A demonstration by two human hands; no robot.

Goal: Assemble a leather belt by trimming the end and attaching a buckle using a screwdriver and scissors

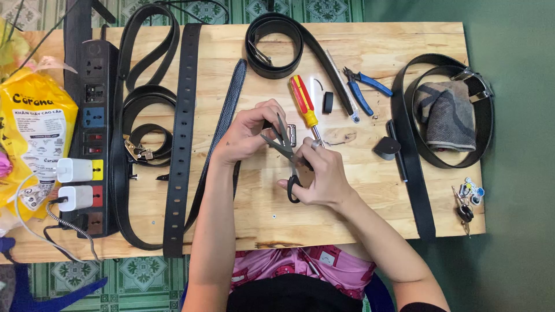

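Observation:
My right hand (324, 176) grips black-handled scissors (284, 145), blades pointing up and left toward my left hand (250, 130). My left hand pinches the end of a dark belt (226, 110) with a small metal buckle piece (292, 134) beside the scissor blades. The belt's strap runs from the table's middle down under my left forearm. A red and yellow screwdriver (303, 100) lies just beyond my hands.
Several black belts (182, 127) lie across the wooden table (381, 52). A black power strip (92, 133) with white chargers sits left, beside a yellow bag (32, 133). Blue pliers (363, 89), a folded cloth (445, 115) inside a coiled belt, and keys (467, 199) lie right.

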